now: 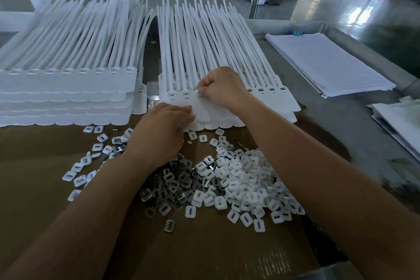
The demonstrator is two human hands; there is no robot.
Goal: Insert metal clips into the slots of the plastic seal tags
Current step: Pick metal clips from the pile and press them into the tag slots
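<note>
Hidden: any clip at the slot.
R hand (223,90): curled, tips on seal tags (288,102); grasp can't tell.
L hand (159,134): grips tag flap.

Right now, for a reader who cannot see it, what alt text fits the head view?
The right hand pinches at a slot on the right-hand stack of white seal tags while the left hand holds the tags' edge. Loose metal clips and white caps lie heaped on brown cardboard.
</note>
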